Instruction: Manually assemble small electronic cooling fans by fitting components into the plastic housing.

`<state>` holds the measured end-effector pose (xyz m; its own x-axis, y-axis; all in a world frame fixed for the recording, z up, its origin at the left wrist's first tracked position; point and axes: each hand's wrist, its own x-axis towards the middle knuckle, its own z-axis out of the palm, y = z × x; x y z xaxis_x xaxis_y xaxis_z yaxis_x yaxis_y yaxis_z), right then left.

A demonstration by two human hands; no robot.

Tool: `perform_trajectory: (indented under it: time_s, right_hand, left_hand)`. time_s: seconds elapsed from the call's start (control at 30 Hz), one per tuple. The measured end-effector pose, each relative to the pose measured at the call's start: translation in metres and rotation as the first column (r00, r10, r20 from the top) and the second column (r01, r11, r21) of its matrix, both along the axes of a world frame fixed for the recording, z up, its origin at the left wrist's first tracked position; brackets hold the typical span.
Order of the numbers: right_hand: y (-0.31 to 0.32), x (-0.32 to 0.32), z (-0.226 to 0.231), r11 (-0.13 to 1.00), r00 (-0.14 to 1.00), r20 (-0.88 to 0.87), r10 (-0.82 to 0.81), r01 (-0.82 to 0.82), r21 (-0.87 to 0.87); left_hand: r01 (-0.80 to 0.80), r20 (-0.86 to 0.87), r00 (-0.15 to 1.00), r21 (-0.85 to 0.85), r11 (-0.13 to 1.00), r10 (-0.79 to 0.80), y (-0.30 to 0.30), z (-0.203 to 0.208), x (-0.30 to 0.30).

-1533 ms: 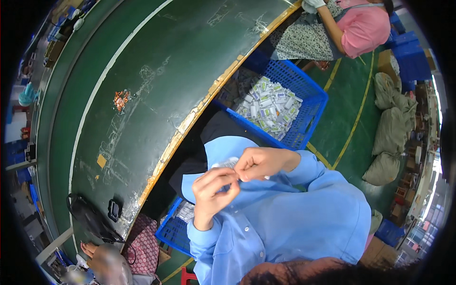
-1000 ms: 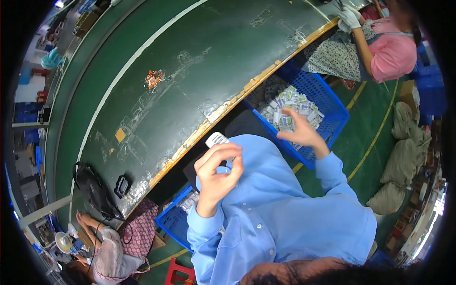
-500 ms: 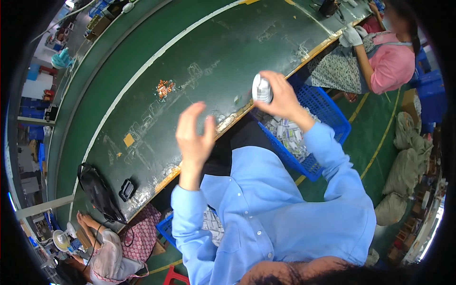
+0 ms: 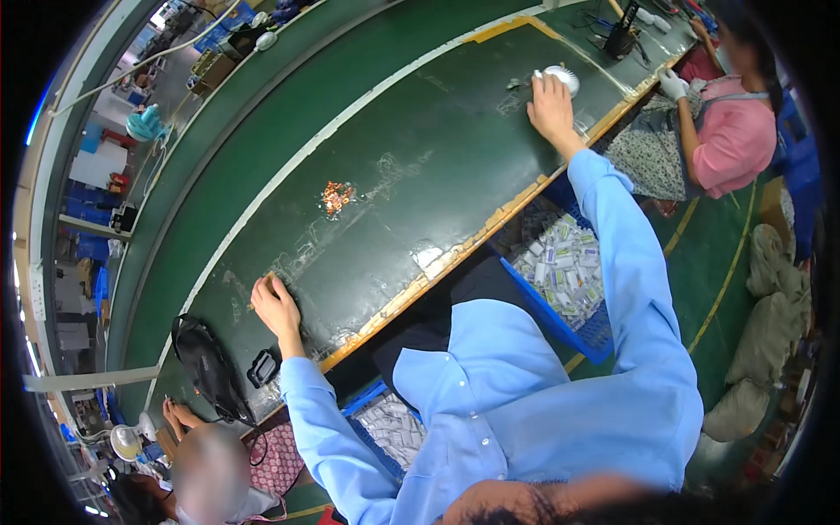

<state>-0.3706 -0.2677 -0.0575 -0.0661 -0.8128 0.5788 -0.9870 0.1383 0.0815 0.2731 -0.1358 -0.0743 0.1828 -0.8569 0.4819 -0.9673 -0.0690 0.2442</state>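
One right hand (image 4: 551,109), fingers over a white round object (image 4: 567,80) at the far right of a green tabletop (image 4: 411,206); left hand (image 4: 277,308) well apart, fingertips lowered. Gripping or merely touching: impossible to tell for either. Between, slightly farther back, a heap of orange bits (image 4: 336,199). Near the left wrist, a black case (image 4: 262,368) and bag (image 4: 208,367); below the edge, white packets (image 4: 564,262) in a blue crate (image 4: 598,339).

Glossy green tabletop (image 4: 437,149), blue plastic basket (image 4: 553,320)
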Motion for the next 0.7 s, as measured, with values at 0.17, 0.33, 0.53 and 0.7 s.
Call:
perform_trajectory:
  time_s: [0.17,0.33,0.53,0.7]
  right_hand:
    - [0.021,0.083,-0.014,0.914,0.895,0.187,0.405,-0.387,-0.124]
    - [0.052,0.178,-0.004,0.8,0.709,0.406,0.577,-0.591,-0.104]
    - [0.068,0.211,-0.022,0.803,0.713,0.48,0.511,-0.596,0.03]
    - [0.065,0.215,-0.02,0.811,0.745,0.481,0.463,-0.575,0.11]
  left_hand:
    - [0.032,-0.003,0.999,-0.007,0.999,-0.032,-0.002,-0.002,-0.007]
    - [0.034,-0.051,0.998,-0.006,0.999,-0.034,0.005,-0.004,-0.011]
    - [-0.051,-0.125,0.991,0.001,0.999,0.051,0.008,-0.003,-0.014]
    - [-0.107,-0.103,0.989,0.01,0.994,0.108,0.007,-0.001,-0.013]
